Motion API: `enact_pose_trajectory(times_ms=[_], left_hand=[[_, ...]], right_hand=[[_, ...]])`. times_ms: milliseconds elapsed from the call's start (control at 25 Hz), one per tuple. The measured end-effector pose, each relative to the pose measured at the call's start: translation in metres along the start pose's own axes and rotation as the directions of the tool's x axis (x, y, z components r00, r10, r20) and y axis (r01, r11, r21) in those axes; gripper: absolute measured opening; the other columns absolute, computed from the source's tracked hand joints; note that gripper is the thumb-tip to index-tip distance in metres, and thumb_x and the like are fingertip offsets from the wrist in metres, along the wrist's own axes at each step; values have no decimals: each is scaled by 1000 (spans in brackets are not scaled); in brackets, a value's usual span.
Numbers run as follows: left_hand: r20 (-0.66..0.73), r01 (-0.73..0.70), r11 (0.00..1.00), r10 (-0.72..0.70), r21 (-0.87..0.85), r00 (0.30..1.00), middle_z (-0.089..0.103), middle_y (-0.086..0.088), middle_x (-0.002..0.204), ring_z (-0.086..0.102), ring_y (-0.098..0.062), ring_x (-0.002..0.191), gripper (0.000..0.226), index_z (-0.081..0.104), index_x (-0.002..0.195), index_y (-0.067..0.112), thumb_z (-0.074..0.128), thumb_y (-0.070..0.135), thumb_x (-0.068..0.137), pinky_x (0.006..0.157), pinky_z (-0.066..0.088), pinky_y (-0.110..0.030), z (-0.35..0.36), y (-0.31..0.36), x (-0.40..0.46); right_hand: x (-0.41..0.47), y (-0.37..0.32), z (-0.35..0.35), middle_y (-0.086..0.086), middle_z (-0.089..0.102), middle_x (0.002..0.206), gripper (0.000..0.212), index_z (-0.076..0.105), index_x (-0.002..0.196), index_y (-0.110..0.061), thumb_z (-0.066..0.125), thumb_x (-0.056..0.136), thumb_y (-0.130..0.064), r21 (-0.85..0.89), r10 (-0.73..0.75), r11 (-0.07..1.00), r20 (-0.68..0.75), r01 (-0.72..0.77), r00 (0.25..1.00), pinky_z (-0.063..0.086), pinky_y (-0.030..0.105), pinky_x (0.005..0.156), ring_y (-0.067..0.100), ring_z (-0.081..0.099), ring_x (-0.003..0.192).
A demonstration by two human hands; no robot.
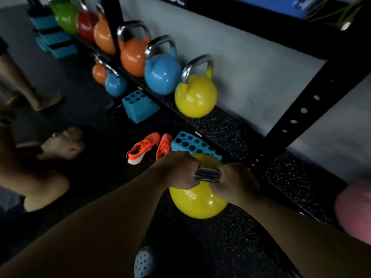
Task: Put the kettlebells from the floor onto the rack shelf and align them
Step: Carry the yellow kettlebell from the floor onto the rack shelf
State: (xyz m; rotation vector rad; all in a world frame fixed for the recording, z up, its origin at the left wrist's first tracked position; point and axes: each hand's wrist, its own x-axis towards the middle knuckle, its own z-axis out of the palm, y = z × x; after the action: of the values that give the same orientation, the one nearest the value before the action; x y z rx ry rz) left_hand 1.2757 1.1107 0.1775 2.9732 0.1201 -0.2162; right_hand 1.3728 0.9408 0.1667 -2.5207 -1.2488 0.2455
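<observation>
A yellow kettlebell (197,201) hangs in front of the rack shelf (220,127), held by its steel handle. My left hand (177,170) and my right hand (232,181) both grip that handle from either side. On the shelf stands a second yellow kettlebell (195,96), then a blue kettlebell (162,74), an orange kettlebell (132,55), and further orange, red and green ones toward the far left. A smaller blue kettlebell (115,85) and a small orange kettlebell (99,73) sit below the shelf's level.
Orange shoes (148,147) and two blue foam blocks (138,106) (192,144) lie on the floor under the shelf. A black rack upright (301,111) crosses the right side. A pink ball (353,209) is at the right edge. Another person's foot (66,145) and legs are at left.
</observation>
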Motion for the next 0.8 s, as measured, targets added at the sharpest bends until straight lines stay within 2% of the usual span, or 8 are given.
enact_pose_trajectory(times_ms=[80,120,200,320,480,640,800], left_hand=[[-53,-52,998,54,35,997,68,-8,76,68,-35,74,24,67,79,19,61,42,75,60,48,-35,-10,-10,34],[-96,-89,994,94,59,991,71,-10,80,69,-37,77,25,68,81,18,64,41,75,64,51,-38,-17,-17,53],[-168,-158,985,168,70,971,73,-13,83,70,-38,78,24,70,85,15,68,37,75,64,53,-38,-35,-32,87],[-202,-242,963,261,115,944,73,-15,86,70,-40,78,26,70,94,14,69,33,77,59,48,-37,-61,-49,138],[-227,-281,933,330,224,916,74,-10,92,70,-36,82,28,68,103,16,67,32,80,58,35,-33,-76,-64,199],[-253,-287,937,332,198,909,73,-9,93,70,-34,82,22,67,101,17,69,29,83,57,34,-31,-71,-66,246],[-268,-267,951,300,153,915,72,-9,92,69,-34,86,22,65,97,18,74,30,80,58,33,-30,-72,-65,274]], right_hand=[[21,8,-8,6,66,65,15,59,66,-23,61,64,-37,-47,49,997,-68,-53,996,38,28,53,34,64,65],[36,13,-13,5,67,67,18,63,70,-23,60,64,-39,-63,79,994,-111,-86,991,38,28,54,33,65,66],[67,21,-26,4,68,69,21,67,76,-23,58,63,-38,-42,145,987,-184,-155,972,37,27,56,34,66,67],[107,32,-43,9,71,77,25,69,82,-21,57,64,-32,23,220,975,-267,-222,938,43,30,59,38,67,76],[147,50,-53,14,73,86,26,71,93,-19,60,70,-22,85,282,959,-334,-269,900,50,34,65,39,67,86],[175,73,-57,16,71,85,21,70,92,-19,59,75,-13,157,351,936,-305,-316,886,39,28,63,38,66,83],[188,85,-60,15,70,77,15,68,84,-19,60,75,-10,191,409,912,-354,-363,841,29,24,60,36,64,78]])
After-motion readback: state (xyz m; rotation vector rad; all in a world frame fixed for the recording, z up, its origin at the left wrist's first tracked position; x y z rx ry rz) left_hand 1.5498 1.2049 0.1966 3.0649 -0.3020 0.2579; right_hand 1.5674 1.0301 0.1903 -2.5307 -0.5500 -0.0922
